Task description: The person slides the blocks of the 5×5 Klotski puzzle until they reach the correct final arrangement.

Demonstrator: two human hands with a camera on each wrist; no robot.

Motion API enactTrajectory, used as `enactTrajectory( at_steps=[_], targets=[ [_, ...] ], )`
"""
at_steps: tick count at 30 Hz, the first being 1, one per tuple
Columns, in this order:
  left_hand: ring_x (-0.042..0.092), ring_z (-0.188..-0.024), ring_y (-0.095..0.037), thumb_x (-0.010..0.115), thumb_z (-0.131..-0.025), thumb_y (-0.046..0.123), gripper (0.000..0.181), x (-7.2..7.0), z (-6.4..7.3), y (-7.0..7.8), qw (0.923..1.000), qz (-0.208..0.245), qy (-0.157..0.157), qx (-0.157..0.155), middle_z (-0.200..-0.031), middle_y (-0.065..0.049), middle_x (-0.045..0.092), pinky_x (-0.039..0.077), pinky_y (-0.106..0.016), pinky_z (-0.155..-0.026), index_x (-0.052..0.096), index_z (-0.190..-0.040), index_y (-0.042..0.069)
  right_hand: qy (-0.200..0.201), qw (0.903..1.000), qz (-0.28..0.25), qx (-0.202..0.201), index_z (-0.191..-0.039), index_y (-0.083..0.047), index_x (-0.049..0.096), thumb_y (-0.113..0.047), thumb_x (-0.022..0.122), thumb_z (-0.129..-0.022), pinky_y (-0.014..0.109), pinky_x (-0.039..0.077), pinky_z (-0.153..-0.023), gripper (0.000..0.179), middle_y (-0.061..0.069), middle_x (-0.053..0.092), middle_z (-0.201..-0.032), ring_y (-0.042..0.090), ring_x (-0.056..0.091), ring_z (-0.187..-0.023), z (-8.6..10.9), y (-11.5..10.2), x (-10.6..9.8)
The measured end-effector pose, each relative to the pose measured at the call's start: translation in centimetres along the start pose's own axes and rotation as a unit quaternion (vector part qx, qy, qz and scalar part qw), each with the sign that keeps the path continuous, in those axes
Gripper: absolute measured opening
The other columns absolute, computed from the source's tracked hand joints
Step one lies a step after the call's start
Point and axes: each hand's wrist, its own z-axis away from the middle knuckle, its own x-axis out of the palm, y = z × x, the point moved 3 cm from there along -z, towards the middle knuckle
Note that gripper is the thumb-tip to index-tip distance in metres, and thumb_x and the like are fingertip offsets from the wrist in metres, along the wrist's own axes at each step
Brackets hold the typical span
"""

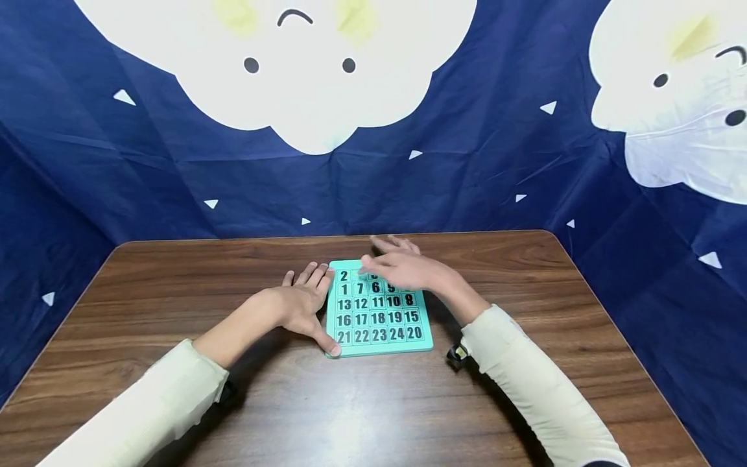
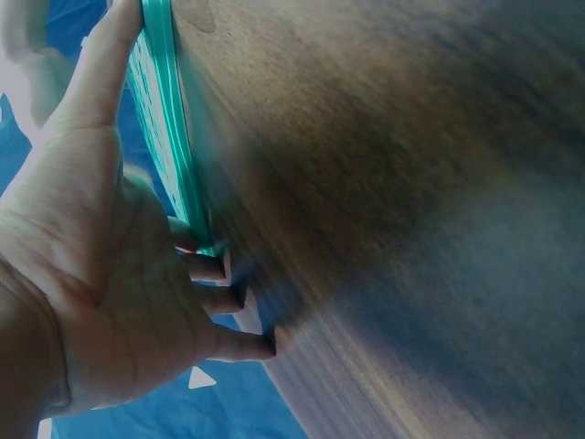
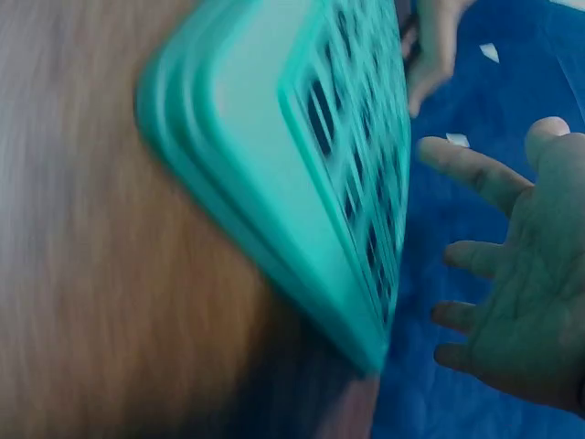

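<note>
Head view: A green number puzzle (image 1: 378, 310) lies flat on a brown wood-grain table (image 1: 292, 402), about midway between left and right and nearer the far edge. Its lower rows read 13, 12, 11, 10, 8; 16, 17, 18, 19, 15; and 21, 22, 23, 24, 20. The left hand (image 1: 296, 307) is at the puzzle's left side, thumb at the near left corner, the other fingers extended towards the far left corner; thumb and fingers stand wide apart. The right hand (image 1: 401, 267) is over the far right part, covering several numbers; its fingers are extended and grip nothing. Contact with the surface cannot be determined. Both forearms are in pale sleeves (image 1: 533, 383). A dark blue cloth (image 1: 350, 194) with a white cloud (image 1: 309, 97) stands beyond the table.

Left wrist view: The left palm is visible, thumb against the puzzle's edge, remaining fingers spread and not wrapped round anything.

Right wrist view: The puzzle is blurred and its numbers illegible. The right hand's fingers are spread wide and hold nothing. Part of the left hand shows at the puzzle's opposite side.
</note>
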Motion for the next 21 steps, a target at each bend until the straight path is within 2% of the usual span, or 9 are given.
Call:
enactTrajectory(
  at_steps=[4,12,18,21],
  targets=[
    [-0.009,-0.177,-0.048,0.089,-0.068,0.091,0.172,-0.1,0.0,0.1,1.0,0.001,0.003,-0.001,-0.19,-0.027,-0.007,0.002,-0.077,-0.139,-0.004,-0.181,0.0,0.014,0.9996,-0.021,0.015,-0.137,-0.029,0.084,-0.063,0.025,-0.121,0.073,-0.007,-0.139,0.07,0.009,0.011,-0.192,0.043,-0.006,-0.179,0.6,1.6,-0.8],
    [-0.009,-0.177,-0.048,0.088,-0.069,0.092,0.172,-0.1,0.0,0.1,1.0,-0.004,-0.001,-0.001,-0.19,-0.026,-0.008,0.002,-0.077,-0.139,-0.005,-0.181,0.001,-0.016,0.9998,0.006,-0.005,-0.152,-0.034,0.074,-0.069,0.021,-0.119,0.073,-0.007,-0.14,0.071,0.009,0.008,-0.193,0.046,-0.007,-0.178,0.4,0.5,-0.4],
    [-0.01,-0.178,-0.047,0.088,-0.068,0.092,0.172,0.0,0.0,0.2,1.0,-0.005,-0.003,-0.003,-0.19,-0.025,-0.009,0.001,-0.077,-0.139,-0.006,-0.181,0.002,0.031,0.9991,-0.02,0.02,-0.131,-0.025,0.087,-0.063,0.024,-0.121,0.074,-0.006,-0.139,0.074,0.011,0.015,-0.192,0.046,-0.004,-0.178,1.8,2.0,-2.0],
    [-0.01,-0.178,-0.047,0.088,-0.068,0.092,0.172,0.0,0.0,0.2,1.0,-0.007,-0.005,-0.004,-0.19,-0.025,-0.009,0.001,-0.077,-0.139,-0.006,-0.181,0.002,0.025,0.9988,-0.022,0.035,-0.131,-0.026,0.087,-0.064,0.025,-0.121,0.075,-0.006,-0.138,0.074,0.011,0.013,-0.192,0.047,-0.005,-0.178,1.9,2.6,-1.9]
  ],
)
